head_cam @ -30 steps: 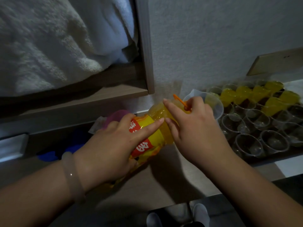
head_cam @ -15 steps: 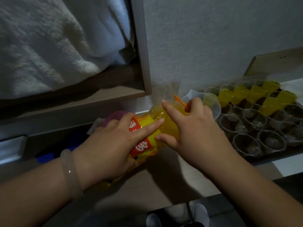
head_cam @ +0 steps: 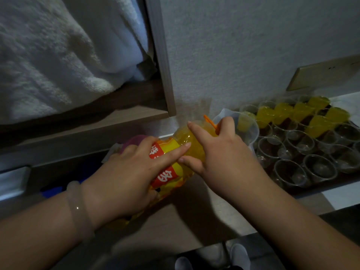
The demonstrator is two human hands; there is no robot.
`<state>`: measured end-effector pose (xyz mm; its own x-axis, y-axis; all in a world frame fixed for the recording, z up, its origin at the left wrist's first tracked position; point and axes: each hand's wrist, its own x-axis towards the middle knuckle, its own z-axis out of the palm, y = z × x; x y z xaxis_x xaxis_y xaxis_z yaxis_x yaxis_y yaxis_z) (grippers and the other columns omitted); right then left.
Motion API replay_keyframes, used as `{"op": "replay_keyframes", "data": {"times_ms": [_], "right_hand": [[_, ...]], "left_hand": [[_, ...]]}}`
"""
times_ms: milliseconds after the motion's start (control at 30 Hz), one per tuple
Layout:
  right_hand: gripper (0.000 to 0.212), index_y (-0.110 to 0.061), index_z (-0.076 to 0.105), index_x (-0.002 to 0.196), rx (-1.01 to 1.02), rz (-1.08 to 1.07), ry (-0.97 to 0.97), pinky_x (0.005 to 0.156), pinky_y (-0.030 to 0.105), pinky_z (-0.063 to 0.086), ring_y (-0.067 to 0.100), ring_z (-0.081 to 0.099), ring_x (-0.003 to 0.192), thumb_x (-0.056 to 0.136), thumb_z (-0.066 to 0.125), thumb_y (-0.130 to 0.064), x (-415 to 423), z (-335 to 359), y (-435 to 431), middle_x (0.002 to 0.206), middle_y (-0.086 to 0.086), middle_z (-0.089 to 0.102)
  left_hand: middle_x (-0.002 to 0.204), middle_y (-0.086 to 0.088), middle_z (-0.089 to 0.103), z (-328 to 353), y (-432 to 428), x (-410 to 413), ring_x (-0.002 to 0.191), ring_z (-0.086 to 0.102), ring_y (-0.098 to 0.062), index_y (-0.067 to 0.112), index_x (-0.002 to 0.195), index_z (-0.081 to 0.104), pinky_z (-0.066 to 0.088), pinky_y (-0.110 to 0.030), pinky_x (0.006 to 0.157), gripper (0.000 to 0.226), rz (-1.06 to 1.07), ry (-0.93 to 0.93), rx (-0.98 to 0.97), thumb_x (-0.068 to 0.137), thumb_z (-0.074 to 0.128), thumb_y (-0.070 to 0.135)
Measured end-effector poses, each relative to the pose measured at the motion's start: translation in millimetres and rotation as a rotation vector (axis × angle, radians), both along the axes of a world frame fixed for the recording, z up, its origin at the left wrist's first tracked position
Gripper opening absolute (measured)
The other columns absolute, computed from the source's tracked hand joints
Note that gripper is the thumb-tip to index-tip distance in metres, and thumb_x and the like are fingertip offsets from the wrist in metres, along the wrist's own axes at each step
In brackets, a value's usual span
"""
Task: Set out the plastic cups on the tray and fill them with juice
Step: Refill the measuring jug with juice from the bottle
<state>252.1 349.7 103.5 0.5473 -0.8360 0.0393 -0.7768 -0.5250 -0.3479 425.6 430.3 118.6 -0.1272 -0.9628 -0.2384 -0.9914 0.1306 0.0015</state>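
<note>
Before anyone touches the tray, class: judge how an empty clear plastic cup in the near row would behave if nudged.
Probably light: the empty cup is thin clear plastic, so it likely slides or tips easily. Its wall probably flexes when pinched. Neighbours crowd it on the tray, so a push may shift them too.

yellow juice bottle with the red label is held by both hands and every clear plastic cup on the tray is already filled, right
No. In the head view only the far clear plastic cups on the dark tray hold yellow juice; the near cups are empty. The left hand and right hand do hold the red-labelled yellow juice bottle.
</note>
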Motion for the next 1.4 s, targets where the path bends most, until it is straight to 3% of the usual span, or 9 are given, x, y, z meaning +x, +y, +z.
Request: {"op": "replay_keyframes", "data": {"times_ms": [233, 633, 1400], "right_hand": [[0.076, -0.044, 0.022, 0.145, 0.030, -0.014, -0.082, 0.097, 0.033, 0.041, 0.027, 0.043, 0.121, 0.080, 0.054, -0.066, -1.6, -2.7, -0.3, 0.132, 0.007, 0.022], [0.067, -0.046, 0.016, 0.147, 0.022, -0.028, -0.060, 0.093, 0.032, 0.043, 0.026, 0.043, 0.118, 0.089, 0.048, -0.059, -1.1, -2.1, 0.6, 0.133, 0.008, 0.020], [0.066, -0.044, 0.021, 0.147, 0.015, -0.075, -0.108, 0.090, 0.031, 0.043, 0.026, 0.044, 0.117, 0.089, 0.050, -0.057, -2.3, -1.5, 9.3, 0.131, 0.007, 0.023]], "left_hand": [[0.151, 0.003, 0.002, 1.8, -0.7, 0.0, 0.132, 0.029, -0.025, 0.068, 0.120, -0.036, 0.038, -0.040, 0.104, 0.106, -0.004, -0.039, 0.007, 0.082, 0.061, 0.050], [0.150, 0.001, 0.004, 3.8, -2.4, 0.2, 0.129, 0.033, -0.028, 0.067, 0.121, -0.036, 0.041, -0.043, 0.100, 0.104, -0.010, -0.077, 0.002, 0.082, 0.059, 0.053], [0.148, -0.002, 0.007, 12.5, -5.0, 6.1, 0.125, 0.037, -0.029, 0.066, 0.121, -0.037, 0.045, -0.047, 0.096, 0.109, -0.085, -0.165, 0.031, 0.080, 0.063, 0.050]]}}
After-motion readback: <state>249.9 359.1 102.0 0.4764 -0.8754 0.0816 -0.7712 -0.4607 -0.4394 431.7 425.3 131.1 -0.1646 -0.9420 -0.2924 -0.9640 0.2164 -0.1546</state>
